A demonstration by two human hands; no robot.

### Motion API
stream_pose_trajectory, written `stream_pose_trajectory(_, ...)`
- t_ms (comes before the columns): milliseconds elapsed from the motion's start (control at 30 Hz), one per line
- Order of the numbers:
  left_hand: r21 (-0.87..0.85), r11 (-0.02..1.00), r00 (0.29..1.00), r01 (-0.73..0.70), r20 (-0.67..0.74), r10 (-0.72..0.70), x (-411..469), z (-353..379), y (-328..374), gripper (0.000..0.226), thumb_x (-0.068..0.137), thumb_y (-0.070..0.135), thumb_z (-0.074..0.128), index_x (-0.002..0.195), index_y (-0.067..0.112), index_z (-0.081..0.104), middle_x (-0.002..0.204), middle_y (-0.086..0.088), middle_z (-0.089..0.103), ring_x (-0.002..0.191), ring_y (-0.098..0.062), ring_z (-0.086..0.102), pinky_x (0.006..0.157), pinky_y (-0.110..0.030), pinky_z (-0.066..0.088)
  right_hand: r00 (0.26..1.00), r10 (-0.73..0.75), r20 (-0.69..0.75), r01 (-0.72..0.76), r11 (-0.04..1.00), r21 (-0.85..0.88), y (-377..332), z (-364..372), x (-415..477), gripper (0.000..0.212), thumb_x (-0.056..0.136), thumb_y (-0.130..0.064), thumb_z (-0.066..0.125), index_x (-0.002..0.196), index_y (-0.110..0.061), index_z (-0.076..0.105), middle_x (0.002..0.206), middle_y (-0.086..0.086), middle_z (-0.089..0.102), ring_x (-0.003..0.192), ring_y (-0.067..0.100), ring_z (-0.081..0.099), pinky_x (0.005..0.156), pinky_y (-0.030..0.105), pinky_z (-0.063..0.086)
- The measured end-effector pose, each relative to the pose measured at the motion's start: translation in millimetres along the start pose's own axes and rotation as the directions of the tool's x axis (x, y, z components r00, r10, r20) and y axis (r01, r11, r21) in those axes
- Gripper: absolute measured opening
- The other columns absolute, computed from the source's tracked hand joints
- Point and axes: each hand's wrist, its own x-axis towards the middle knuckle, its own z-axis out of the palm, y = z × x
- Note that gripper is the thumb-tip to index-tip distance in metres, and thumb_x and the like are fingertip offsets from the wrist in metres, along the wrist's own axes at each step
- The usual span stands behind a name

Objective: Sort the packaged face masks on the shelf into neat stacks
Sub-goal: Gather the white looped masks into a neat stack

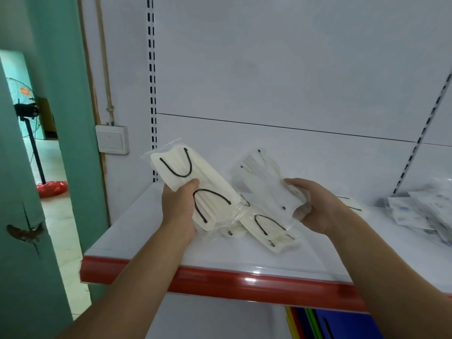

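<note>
My left hand (179, 211) grips a clear packet of cream face masks with black ear loops (193, 182), held tilted above the white shelf (151, 231). My right hand (315, 206) holds a second clear packet of white masks (264, 177), raised above the shelf's middle. Between and below my hands, more cream mask packets (266, 231) lie loosely overlapped on the shelf. One more packet (352, 204) shows partly behind my right wrist.
A loose pile of white-and-blue printed packets (423, 211) lies at the shelf's right end. The shelf has a red front strip (220, 280) and a white back panel. A light switch (112, 139) and a green door frame stand to the left, coloured items below.
</note>
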Motion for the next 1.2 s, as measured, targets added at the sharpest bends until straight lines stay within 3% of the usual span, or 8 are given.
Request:
stream_pose_trajectory(200,0.019,1.000,1.000,-0.010,0.004,0.010,0,1,-2,0.029,0.088,0.006,0.063,0.116,0.016,0.064,0.104,-0.004,0.071,0.093,-0.024,0.068,0.075,-0.036,0.056,0.989,0.020,0.145,-0.038,0.991,0.126,4,-6,-4,0.018,0.093,-0.017,0.051,0.093,-0.004,0.063,0.077,0.008,0.066,0.060,0.019,0.066,0.049,0.024,0.053)
stream_pose_trajectory(300,0.016,1.000,1.000,-0.015,-0.006,0.015,-1,1,-1,0.029,0.088,0.007,0.064,0.116,0.016,0.064,0.104,-0.004,0.071,0.093,-0.024,0.068,0.076,-0.037,0.056,0.996,-0.080,0.032,0.083,0.992,-0.099,3,-5,-1,0.018,0.094,-0.018,0.055,0.090,-0.006,0.067,0.075,0.004,0.065,0.061,0.015,0.063,0.052,0.024,0.051)
stream_pose_trajectory(433,-0.020,0.998,0.997,-0.056,-0.063,0.055,-3,0,1,0.026,0.089,0.006,0.062,0.113,0.017,0.063,0.100,-0.001,0.070,0.091,-0.022,0.068,0.075,-0.036,0.057,0.965,-0.249,0.083,0.229,0.646,-0.728,9,4,2,0.021,0.091,-0.037,0.066,0.099,-0.020,0.076,0.094,-0.012,0.071,0.088,0.007,0.064,0.084,0.025,0.050)
stream_pose_trajectory(567,-0.046,0.995,0.991,-0.089,-0.101,0.084,-3,0,3,0.028,0.088,0.005,0.062,0.113,0.017,0.062,0.099,0.001,0.069,0.092,-0.021,0.067,0.077,-0.037,0.057,0.961,-0.269,0.059,0.156,0.356,-0.922,17,9,7,0.018,0.089,-0.036,0.066,0.102,-0.026,0.072,0.103,-0.016,0.068,0.098,0.009,0.062,0.088,0.025,0.047)
stream_pose_trajectory(633,-0.044,0.995,0.991,-0.091,-0.103,0.086,-4,0,4,0.026,0.088,0.005,0.062,0.110,0.019,0.062,0.098,0.002,0.069,0.091,-0.020,0.067,0.079,-0.037,0.057,0.969,-0.246,0.017,0.045,0.106,-0.993,22,8,12,0.035,0.088,-0.047,0.063,0.117,-0.028,0.065,0.116,-0.012,0.064,0.104,0.012,0.060,0.091,0.028,0.046)
stream_pose_trajectory(700,-0.044,0.994,0.990,-0.100,-0.108,0.095,-5,0,4,0.027,0.088,0.005,0.062,0.110,0.020,0.061,0.096,0.004,0.068,0.089,-0.018,0.066,0.075,-0.035,0.056,0.979,-0.205,-0.021,-0.019,0.013,-1.000,26,7,17,0.052,0.084,-0.059,0.061,0.126,-0.029,0.058,0.123,-0.008,0.062,0.112,0.015,0.057,0.096,0.032,0.045)
stream_pose_trajectory(933,-0.068,0.987,0.982,-0.145,-0.134,0.135,-8,-2,7,0.032,0.088,0.004,0.061,0.116,0.020,0.062,0.097,0.007,0.068,0.091,-0.016,0.066,0.079,-0.037,0.056,0.985,-0.165,-0.046,-0.033,0.083,-0.996,18,15,15,0.046,0.083,-0.041,0.071,0.120,-0.014,0.065,0.114,0.000,0.065,0.107,0.019,0.060,0.091,0.031,0.048)
stream_pose_trajectory(1200,-0.002,0.987,0.987,-0.160,-0.016,0.160,-11,4,7,0.027,0.089,0.005,0.061,0.107,0.024,0.062,0.094,0.008,0.067,0.088,-0.014,0.065,0.069,-0.030,0.052,0.947,-0.294,-0.126,0.063,0.556,-0.829,16,-2,13,0.009,0.080,-0.010,0.069,0.074,-0.016,0.066,0.074,-0.003,0.063,0.068,0.013,0.056,0.062,0.023,0.046)
